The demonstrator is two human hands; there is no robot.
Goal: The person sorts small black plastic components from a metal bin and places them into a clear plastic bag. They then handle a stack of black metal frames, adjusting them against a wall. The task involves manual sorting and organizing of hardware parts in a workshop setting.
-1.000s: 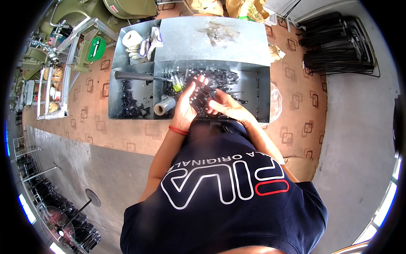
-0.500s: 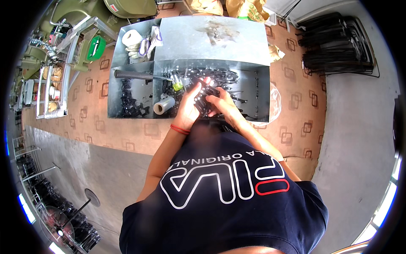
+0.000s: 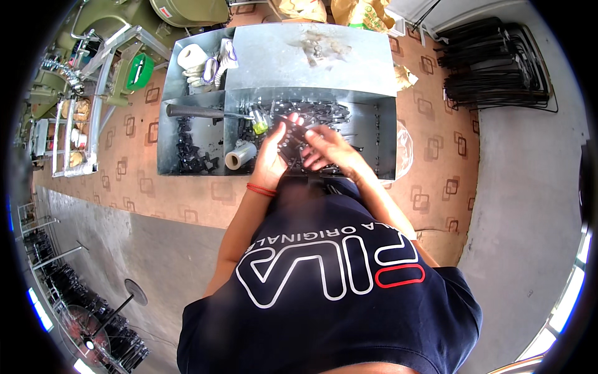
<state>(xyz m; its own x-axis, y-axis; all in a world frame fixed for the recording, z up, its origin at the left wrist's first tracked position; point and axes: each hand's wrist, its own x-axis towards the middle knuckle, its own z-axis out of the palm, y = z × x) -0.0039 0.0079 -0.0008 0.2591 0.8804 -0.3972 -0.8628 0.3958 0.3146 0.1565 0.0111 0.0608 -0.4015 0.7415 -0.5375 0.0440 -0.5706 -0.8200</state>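
Note:
My left hand (image 3: 271, 156), with a red cord on its wrist, holds a bunch of small dark parts with pale dots (image 3: 290, 138) between thumb and fingers. Close beside the bunch, on its right side, my right hand (image 3: 333, 151) has its fingers stretched out and apart. They are slightly blurred, and I cannot tell whether they touch the parts. Both hands are over the large front compartment of a grey metal box (image 3: 386, 134). Beneath and beyond them lie many loose black parts (image 3: 333, 113).
A dark-handled tool (image 3: 196, 111) lies across the divider, near a yellow-green piece (image 3: 260, 126) and a roll of clear film (image 3: 241, 156). More black parts (image 3: 193, 153) fill the left compartment. A white roll (image 3: 192, 57) sits behind. Green machinery (image 3: 187, 11) stands back left; black frames (image 3: 498, 65) lie right.
My right hand has drawn a little to the right, away from the bunch, and its fingers have spread. My left hand keeps the parts at nearly the same spot.

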